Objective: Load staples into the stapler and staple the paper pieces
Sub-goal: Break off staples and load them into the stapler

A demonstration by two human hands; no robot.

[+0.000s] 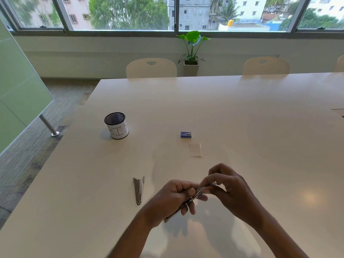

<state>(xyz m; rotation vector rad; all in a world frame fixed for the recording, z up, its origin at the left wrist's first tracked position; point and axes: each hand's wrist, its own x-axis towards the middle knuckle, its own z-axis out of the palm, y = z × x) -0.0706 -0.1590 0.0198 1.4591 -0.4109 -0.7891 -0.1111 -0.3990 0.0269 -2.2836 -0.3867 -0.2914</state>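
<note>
A: White tabletop [242,112], long and glossy, fills most of the view; a row of windows runs along 12 o'clock, with two white perforated plastic chairs [151,68] and a green leafy plant in a pale square pot [191,53] behind the far edge.

B: Task items?

A: A slim silver metal stapler [193,197] is held above the table at about 6 o'clock, tilted, its front end toward 1 o'clock. The left hand [173,198] is clenched around its rear and middle, fingers wrapped under the body. The right hand [230,189] pinches the front end with thumb and fingertips. Whether a staple strip sits between those fingertips cannot be made out.

B: Anything loose on the surface?

A: A second silver metal stapler part, long and narrow [138,189], lies flat at 8 o'clock from the hands, well apart from them. A small blue cardboard staple box [186,134] lies toward 12 o'clock from the hands. Just beside it, on the near side, a small white rectangular paper piece [195,150] lies flat; box and paper are not touching.

B: Other objects?

A: A black mesh cylindrical cup wrapped in white paper lettered "BIN" [116,125] stands upright at 10 o'clock, well apart from everything else.
</note>
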